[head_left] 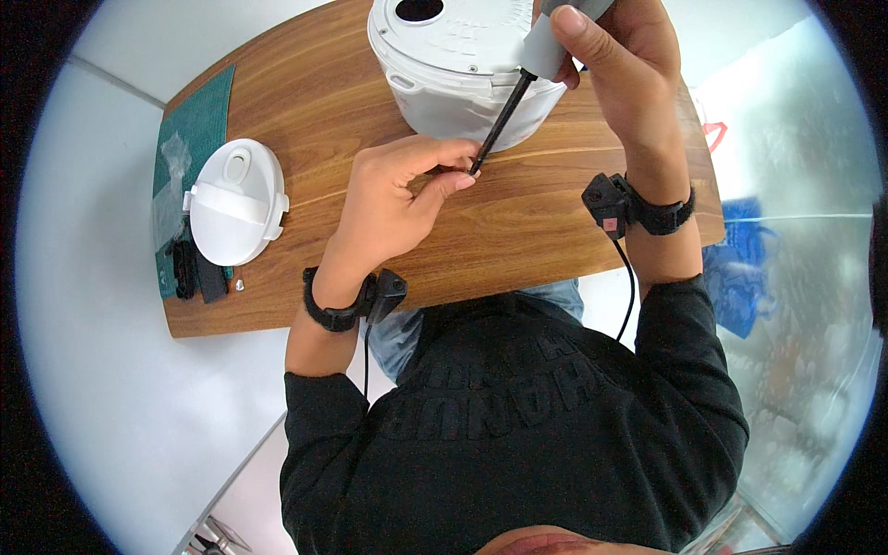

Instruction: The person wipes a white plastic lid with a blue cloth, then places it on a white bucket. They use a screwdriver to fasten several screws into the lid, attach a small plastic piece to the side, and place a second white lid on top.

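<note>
1. Using the white tub as landmark here. It stands upright on the wooden bench, top face up, probably so the hole and fittings up there stay easy to get at.

2. Right hand is off the tub's right-front edge, wrapped around the screwdriver by its chunky grey handle, thumb laid along it. My guess: that's for control of the angle, since the tool leans down and leftward across the tub's front.

3. Left hand is on the tub's near side, a bit left, thumb and fingers pinching the tip of the dark shaft. Seems like that's to steady the tip or something on it, but whatever sits between those fingertips is too small to tell.

4. So the screwdriver is strung between both hands, in front of the tub. Can't tell whether shaft or fingers actually touch the tub's wall; they only overlap it from this angle.

5. Well left of the tub: white lid, partly over a green mat, with clear plastic, black straps and a tiny shiny piece around it. Looks like they're kept out there so both hands get elbow room.
</note>
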`<state>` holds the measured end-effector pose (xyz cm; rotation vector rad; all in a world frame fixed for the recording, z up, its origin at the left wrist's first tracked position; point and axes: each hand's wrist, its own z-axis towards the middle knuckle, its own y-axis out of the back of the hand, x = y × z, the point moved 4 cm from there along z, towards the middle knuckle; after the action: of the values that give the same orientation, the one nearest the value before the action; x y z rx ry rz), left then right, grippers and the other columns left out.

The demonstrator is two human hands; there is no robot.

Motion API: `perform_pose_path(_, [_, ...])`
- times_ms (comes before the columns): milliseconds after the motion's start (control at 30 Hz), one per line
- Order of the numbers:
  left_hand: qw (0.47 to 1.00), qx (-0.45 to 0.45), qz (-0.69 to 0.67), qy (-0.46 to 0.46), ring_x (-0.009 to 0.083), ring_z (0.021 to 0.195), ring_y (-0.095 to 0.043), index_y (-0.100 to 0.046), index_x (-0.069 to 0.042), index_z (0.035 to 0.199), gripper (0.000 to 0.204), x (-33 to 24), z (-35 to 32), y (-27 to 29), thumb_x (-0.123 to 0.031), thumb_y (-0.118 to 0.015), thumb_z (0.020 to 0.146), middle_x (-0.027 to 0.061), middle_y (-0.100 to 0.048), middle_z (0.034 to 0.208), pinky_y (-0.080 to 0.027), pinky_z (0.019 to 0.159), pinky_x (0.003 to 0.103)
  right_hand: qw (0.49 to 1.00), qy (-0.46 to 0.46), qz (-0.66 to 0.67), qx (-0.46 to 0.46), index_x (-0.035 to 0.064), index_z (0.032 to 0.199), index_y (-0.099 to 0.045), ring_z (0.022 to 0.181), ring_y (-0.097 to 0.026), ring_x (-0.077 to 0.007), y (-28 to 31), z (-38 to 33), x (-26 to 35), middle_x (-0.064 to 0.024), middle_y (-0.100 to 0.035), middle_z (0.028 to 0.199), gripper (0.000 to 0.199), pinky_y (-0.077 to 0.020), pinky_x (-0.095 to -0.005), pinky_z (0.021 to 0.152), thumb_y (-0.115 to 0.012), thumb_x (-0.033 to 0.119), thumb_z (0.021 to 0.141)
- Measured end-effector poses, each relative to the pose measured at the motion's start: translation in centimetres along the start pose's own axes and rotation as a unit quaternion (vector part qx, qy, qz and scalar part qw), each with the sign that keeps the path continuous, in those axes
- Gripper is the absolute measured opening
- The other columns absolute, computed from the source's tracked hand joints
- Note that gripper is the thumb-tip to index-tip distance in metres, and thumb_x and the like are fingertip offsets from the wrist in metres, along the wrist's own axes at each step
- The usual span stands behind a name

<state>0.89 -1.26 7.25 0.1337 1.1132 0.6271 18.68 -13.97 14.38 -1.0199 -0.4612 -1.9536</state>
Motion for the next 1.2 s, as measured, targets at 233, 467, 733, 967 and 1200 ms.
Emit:
perform_pose_path(233, [1.000, -0.010, -0.005, 0.028, 0.0159, 0.084, -0.074, -0.072, 0.002, 0.103, 0.020, 0.1, -0.2, 0.2, 0.007, -0.075, 0.084, 0.0110, -0.077, 0.091, -0.057, 0.077, 0.027, 0.996, 0.008, -0.031, -0.082, -0.0018, 0.149, -0.037, 0.098, -0.064, -0.0149, -2.4, 0.3, -0.2, -0.0111, -0.062, 0.120, 0.070, -0.0544, -0.0261, 0.076, -0.077, 0.016, 0.093])
perform_pose_path(467, [0.998, -0.027, -0.017, 0.045, 0.0136, 0.084, -0.073, -0.072, 0.003, 0.101, 0.018, 0.3, 0.6, 0.8, 0.008, -0.075, 0.083, 0.0094, -0.078, 0.091, -0.057, 0.078, 0.027, 0.989, -0.031, 0.081, 0.120, -0.0020, 0.148, -0.038, 0.101, -0.066, -0.0179, -1.5, 2.3, 0.1, -0.0158, -0.068, 0.115, 0.069, -0.0553, -0.0293, 0.080, -0.076, 0.011, 0.093])
perform_pose_path(733, [0.994, -0.096, 0.056, -0.010, 0.0113, 0.072, -0.067, -0.078, -0.007, 0.102, 0.023, -1.1, 5.0, 2.7, -0.001, -0.081, 0.080, 0.0061, -0.077, 0.085, -0.049, 0.062, 0.027, 0.985, -0.083, 0.070, 0.134, -0.0063, 0.136, -0.054, 0.074, -0.062, -0.0097, -2.1, 6.0, 0.8, -0.0132, -0.073, 0.100, 0.047, -0.0528, -0.0238, 0.066, -0.072, 0.013, 0.097])
perform_pose_path(967, [0.989, -0.125, 0.080, -0.019, 0.0150, 0.079, -0.071, -0.080, -0.008, 0.100, 0.023, -1.3, 8.2, 2.3, -0.003, -0.084, 0.078, 0.0084, -0.078, 0.091, -0.054, 0.071, 0.030, 0.995, -0.045, 0.040, 0.076, -0.0033, 0.123, -0.065, 0.070, -0.057, -0.0055, -1.8, 7.3, 0.5, -0.0062, -0.073, 0.096, 0.032, -0.0476, -0.0209, 0.061, -0.071, 0.016, 0.099])
perform_pose_path(1200, [0.991, -0.113, 0.067, 0.023, 0.0185, 0.082, -0.073, -0.080, -0.007, 0.101, 0.024, -0.3, 7.9, 2.4, -0.001, -0.084, 0.078, 0.0111, -0.076, 0.091, -0.058, 0.076, 0.031, 0.996, -0.044, 0.041, 0.070, -0.0018, 0.117, -0.066, 0.073, -0.056, -0.0039, -1.9, 6.5, -0.2, 0.0005, -0.067, 0.089, 0.026, -0.0465, -0.0206, 0.063, -0.071, 0.016, 0.099])
